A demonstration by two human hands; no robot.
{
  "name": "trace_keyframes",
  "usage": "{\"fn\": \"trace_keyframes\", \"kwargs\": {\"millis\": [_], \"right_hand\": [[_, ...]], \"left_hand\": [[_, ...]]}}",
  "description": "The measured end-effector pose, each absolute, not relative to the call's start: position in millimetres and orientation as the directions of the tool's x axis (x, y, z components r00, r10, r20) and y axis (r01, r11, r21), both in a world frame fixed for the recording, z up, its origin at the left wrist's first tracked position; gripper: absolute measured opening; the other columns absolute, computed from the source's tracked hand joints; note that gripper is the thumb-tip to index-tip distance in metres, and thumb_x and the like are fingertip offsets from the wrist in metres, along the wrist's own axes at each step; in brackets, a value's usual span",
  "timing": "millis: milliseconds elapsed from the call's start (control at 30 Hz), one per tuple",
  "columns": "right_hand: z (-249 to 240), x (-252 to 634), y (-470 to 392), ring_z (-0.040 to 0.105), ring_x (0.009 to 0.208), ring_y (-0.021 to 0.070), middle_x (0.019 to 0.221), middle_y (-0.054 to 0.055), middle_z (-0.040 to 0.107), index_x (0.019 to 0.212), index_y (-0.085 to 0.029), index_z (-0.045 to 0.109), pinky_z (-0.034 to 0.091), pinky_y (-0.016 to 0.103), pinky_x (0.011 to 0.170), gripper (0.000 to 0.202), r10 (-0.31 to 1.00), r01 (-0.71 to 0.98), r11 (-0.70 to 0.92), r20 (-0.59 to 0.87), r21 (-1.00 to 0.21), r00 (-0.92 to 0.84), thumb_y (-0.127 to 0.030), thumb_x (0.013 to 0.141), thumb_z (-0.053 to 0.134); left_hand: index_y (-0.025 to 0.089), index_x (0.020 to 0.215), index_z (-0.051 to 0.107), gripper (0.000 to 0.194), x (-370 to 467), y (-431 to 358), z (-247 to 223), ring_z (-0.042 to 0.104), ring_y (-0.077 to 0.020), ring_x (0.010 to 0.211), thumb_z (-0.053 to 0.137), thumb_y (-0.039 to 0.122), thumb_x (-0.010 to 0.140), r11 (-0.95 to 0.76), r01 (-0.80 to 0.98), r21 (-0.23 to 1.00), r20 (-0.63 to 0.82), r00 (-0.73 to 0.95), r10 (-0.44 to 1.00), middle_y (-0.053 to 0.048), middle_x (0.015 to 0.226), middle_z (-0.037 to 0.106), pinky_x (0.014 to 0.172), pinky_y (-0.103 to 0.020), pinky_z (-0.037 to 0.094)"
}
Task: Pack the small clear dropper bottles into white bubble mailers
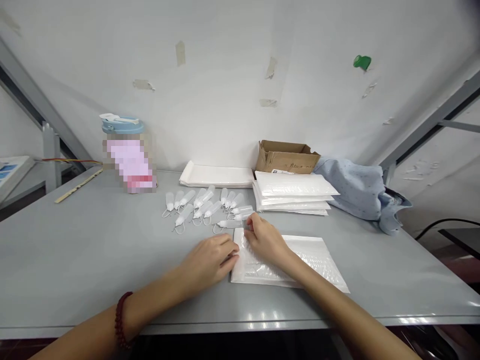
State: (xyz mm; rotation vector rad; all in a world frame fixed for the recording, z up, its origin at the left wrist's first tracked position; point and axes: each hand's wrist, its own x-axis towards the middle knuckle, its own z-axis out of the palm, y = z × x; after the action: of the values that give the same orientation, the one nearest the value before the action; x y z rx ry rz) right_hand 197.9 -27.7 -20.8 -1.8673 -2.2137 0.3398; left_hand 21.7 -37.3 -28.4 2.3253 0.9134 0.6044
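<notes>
So the padded envelope [321, 265] won't slide, presumably, the left hand [209, 257] pinches its edge; whether the right hand [268, 241] grips, I can't tell.

I count one left hand [210, 256], one right hand [264, 237] and, at three o'clock from them, one bubble mailer [320, 257]. Roughly fourteen small bottles [214, 208] lie around eleven, at least four stacked mailers [294, 186] and one carton [285, 162] at one, one cloth [354, 187] at two.

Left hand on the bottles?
No, the left hand is at the left end of the nearest mailer, the bottles lying beyond.
</notes>
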Motion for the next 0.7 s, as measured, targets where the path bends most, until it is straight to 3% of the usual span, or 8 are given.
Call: {"fn": "trace_keyframes", "kwargs": {"millis": [100,200,300,400,567,700], "right_hand": [[-20.2,197.7,-27.3,0.058,0.076,0.0190,0.089,0.008,0.063,0.092,-0.016,0.047,0.032,0.025,0.057,0.008,0.991,0.940,0.132,0.033,-0.315,-0.129,-0.015,0.085,0.047],[-21.8,194.9,-28.8,0.059,0.077,0.0204,0.090,0.009,0.064,0.093,-0.015,0.048,0.031,0.026,0.056,0.009,0.992,0.945,0.126,0.054,-0.303,-0.115,-0.014,0.085,0.048],[-21.6,196.3,-28.2,0.058,0.075,0.0204,0.089,0.010,0.064,0.092,-0.015,0.050,0.032,0.026,0.056,0.009,0.989,0.944,0.141,0.083,-0.299,-0.121,-0.010,0.085,0.046],[-15.5,204.6,-27.9,0.057,0.076,0.0187,0.086,0.008,0.062,0.088,-0.015,0.053,0.038,0.027,0.061,0.015,0.978,0.931,0.198,0.123,-0.308,-0.167,-0.005,0.085,0.042],[-0.2,222.1,-35.1,0.057,0.091,0.0150,0.095,0.004,0.061,0.095,-0.018,0.057,0.045,0.027,0.080,0.014,0.817,0.650,0.567,0.244,-0.505,-0.523,-0.012,0.087,0.048],[-3.9,224.8,-37.4,0.056,0.100,0.0181,0.106,0.007,0.061,0.108,-0.019,0.057,0.047,0.033,0.087,0.024,0.748,0.566,0.625,0.206,-0.538,-0.631,-0.012,0.087,0.047]], "left_hand": [[0.018,0.090,0.066,0.021,18.9,-37.7,-37.0,0.049,-0.0274,0.109,0.046,0.023,0.087,-0.667,0.373,0.645,0.277,0.699,0.659,-0.011,0.108,0.060,0.092,-0.037,0.038],[0.018,0.104,0.063,0.025,17.4,-38.6,-46.4,0.038,-0.0260,0.128,0.042,0.022,0.091,-0.601,0.307,0.738,0.237,0.716,0.657,-0.011,0.128,0.053,0.107,-0.038,0.025],[0.019,0.112,0.059,0.027,17.2,-39.2,-50.8,0.038,-0.0256,0.129,0.044,0.027,0.091,-0.507,0.295,0.810,0.173,0.706,0.687,-0.009,0.137,0.047,0.108,-0.036,0.024],[0.021,0.111,0.058,0.029,17.5,-40.5,-46.7,0.040,-0.0287,0.128,0.052,0.036,0.087,-0.491,0.336,0.804,0.130,0.706,0.696,-0.009,0.138,0.046,0.105,-0.037,0.028],[0.018,0.112,0.053,0.045,17.5,-46.5,-31.7,0.042,-0.0332,0.125,0.056,0.051,0.080,-0.646,0.418,0.639,0.129,0.770,0.625,-0.016,0.139,0.042,0.097,-0.041,0.038],[0.017,0.106,0.050,0.047,16.8,-48.4,-25.8,0.042,-0.0304,0.126,0.055,0.055,0.079,-0.737,0.458,0.497,0.124,0.803,0.583,-0.016,0.132,0.049,0.097,-0.042,0.041]]}}
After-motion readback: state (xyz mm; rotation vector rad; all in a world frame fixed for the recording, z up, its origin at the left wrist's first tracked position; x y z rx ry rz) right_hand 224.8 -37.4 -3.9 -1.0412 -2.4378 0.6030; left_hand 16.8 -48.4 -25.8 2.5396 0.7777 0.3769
